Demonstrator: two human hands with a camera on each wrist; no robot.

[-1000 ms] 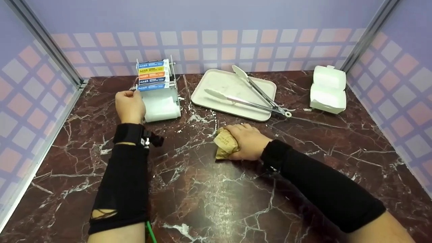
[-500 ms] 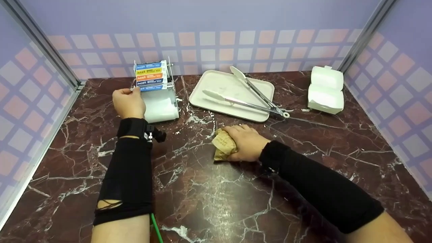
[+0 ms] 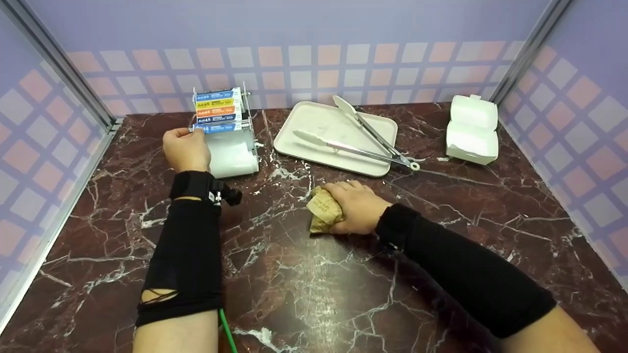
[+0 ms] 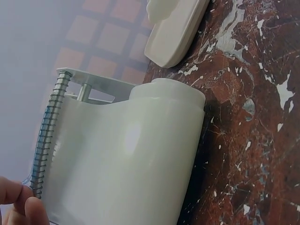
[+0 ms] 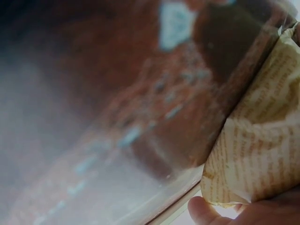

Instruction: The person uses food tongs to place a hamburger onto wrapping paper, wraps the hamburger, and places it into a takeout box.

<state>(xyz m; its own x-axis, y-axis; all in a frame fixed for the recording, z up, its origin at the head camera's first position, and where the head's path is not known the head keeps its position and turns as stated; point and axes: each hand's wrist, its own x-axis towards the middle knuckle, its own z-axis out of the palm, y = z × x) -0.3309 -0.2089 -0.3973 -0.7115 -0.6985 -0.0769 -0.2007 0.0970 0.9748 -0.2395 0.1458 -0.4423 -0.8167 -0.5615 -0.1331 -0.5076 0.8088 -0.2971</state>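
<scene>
At the back left, my left hand (image 3: 189,149) pinches the left end of the lowest blue label (image 3: 216,128) on a tape dispenser (image 3: 233,154). The thumb and fingertips (image 4: 35,208) meet at the end of a spring-wrapped rod (image 4: 49,133) in the left wrist view. Below it curves a glossy white surface (image 4: 126,145). In the middle of the table, my right hand (image 3: 360,208) grips a packet wrapped in printed brown paper (image 3: 325,211). The packet's printed wrapping (image 5: 255,154) fills the right side of the right wrist view; its contents are hidden.
A cream tray (image 3: 289,139) lies behind the packet, with open metal tongs (image 3: 360,151) across it. An open white clamshell box (image 3: 473,132) stands at the back right. Tiled-pattern walls (image 3: 314,68) enclose the marble-look table (image 3: 304,294).
My left hand has shifted slightly and its fingertips have come onto the end of the lowest blue label. The right hand keeps its grip on the paper-wrapped packet. The head view has drifted slightly.
</scene>
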